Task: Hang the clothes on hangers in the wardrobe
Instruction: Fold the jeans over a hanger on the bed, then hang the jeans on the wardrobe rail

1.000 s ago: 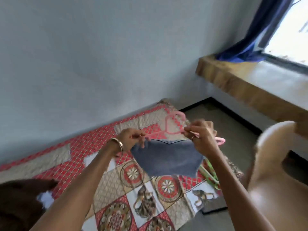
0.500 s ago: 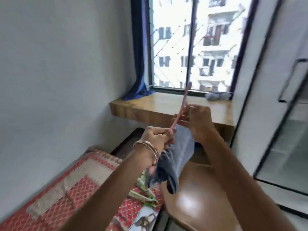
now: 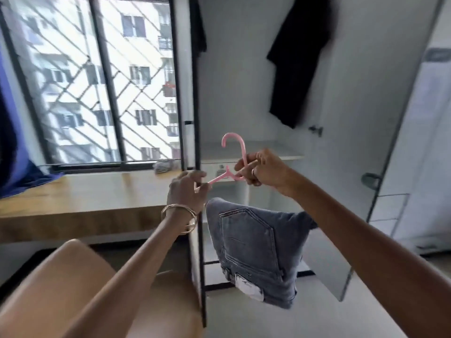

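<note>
A pink plastic hanger (image 3: 234, 152) is held up in front of the open wardrobe (image 3: 234, 98), its hook pointing up. My left hand (image 3: 187, 191), with bangles on the wrist, grips the hanger's left arm. My right hand (image 3: 264, 170) pinches the hanger at the neck. Folded blue denim jeans (image 3: 253, 250) hang down from the hanger below my hands, a back pocket and label showing. A black garment (image 3: 296, 59) hangs high inside the wardrobe.
The wardrobe's black frame post (image 3: 196, 118) stands just left of the hanger. A wooden window ledge (image 3: 80, 198) and a barred window (image 3: 97, 79) lie to the left. A tan chair back (image 3: 73, 284) is low left. A mirrored door (image 3: 412, 142) is open at right.
My view has swung right from the patterned mat, past the window, to the wardrobe. The hanger with the jeans has turned face-on, with its hook upright. Both hands kept their hold.
</note>
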A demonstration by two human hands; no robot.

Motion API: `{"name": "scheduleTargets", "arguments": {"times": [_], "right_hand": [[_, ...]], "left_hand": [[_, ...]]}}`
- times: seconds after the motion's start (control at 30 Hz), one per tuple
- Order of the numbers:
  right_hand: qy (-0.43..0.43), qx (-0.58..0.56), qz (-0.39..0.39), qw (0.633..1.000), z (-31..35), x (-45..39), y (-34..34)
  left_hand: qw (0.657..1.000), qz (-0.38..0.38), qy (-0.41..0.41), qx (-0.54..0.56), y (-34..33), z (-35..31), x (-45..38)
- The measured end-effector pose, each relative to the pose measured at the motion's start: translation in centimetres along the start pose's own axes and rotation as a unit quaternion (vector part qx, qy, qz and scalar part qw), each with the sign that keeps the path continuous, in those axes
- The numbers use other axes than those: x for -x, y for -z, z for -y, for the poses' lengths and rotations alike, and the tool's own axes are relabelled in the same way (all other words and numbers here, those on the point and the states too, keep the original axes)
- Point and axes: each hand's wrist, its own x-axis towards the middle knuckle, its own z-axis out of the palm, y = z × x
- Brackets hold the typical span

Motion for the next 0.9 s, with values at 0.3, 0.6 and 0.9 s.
{"name": "scheduleTargets", "arguments": {"times": [0.3, 0.6, 0.9], "right_hand": [[0.074, 0.009, -0.132, 0.988, -7.1, -3.5, 19.1], [0.131, 0.093, -0.207, 0.965, -12.2, -17.2, 34.5], [0.163, 0.310, -0.256, 0.901, -17.6, -31.6, 45.0]], "left_hand": [[0.983, 0.082, -0.166, 0.014, -20.2, -10.9, -11.4], [0.964, 0.062, -0.203, 0.161, -31.4, -18.3, -28.6], [0.979, -0.079, -0.147, 0.116, -34.5, -21.3, -43.6]]}}
